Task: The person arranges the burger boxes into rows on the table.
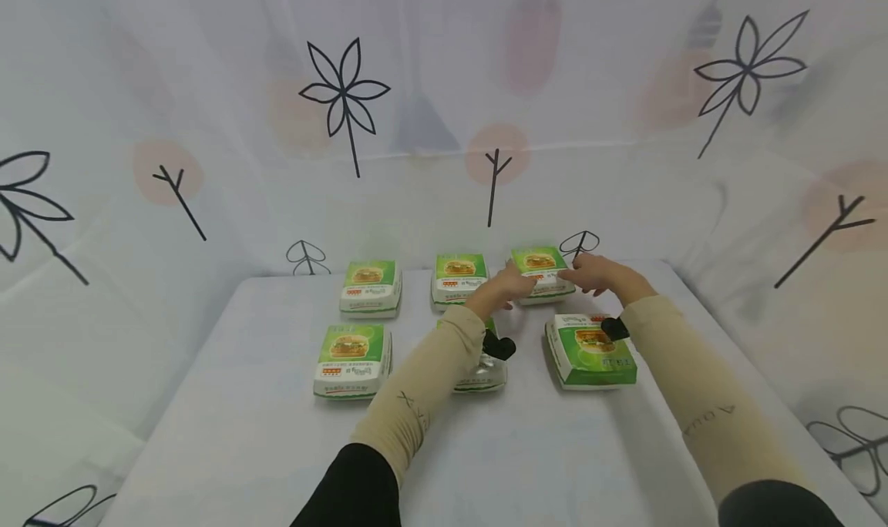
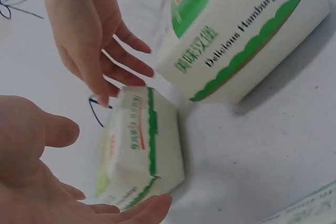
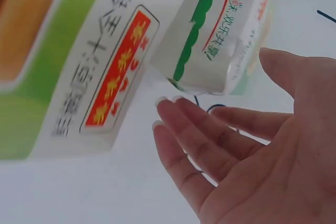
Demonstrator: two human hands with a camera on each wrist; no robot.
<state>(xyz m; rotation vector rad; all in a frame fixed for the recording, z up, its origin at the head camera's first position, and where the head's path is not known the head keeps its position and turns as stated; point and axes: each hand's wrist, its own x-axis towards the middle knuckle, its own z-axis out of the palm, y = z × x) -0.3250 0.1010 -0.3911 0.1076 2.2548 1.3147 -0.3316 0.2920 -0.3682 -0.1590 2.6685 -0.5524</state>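
In the head view, a green-and-white hamburger box [image 1: 543,262] sits at the back right of the table, with a hand at either side. My left hand [image 1: 508,286] is at its left front, thumb and fingers spread; in the left wrist view that hand [image 2: 37,166] has fingertips right by the box's lower end. On the other side is my right hand [image 1: 605,273], its fingers extended and loosely bent. The right wrist view shows this hand [image 3: 247,156] palm up, fingertips just short of the hamburger box [image 3: 215,35]. Neither hand grips anything.
A second back-row box [image 1: 460,274] stands left of my left hand, another [image 1: 371,286] farther left. In front are a left box [image 1: 351,357], a middle box [image 1: 486,374] partly behind my left sleeve, and a right box [image 1: 590,350] under my right wrist. Patterned cloth [image 1: 416,196] hangs behind the table.
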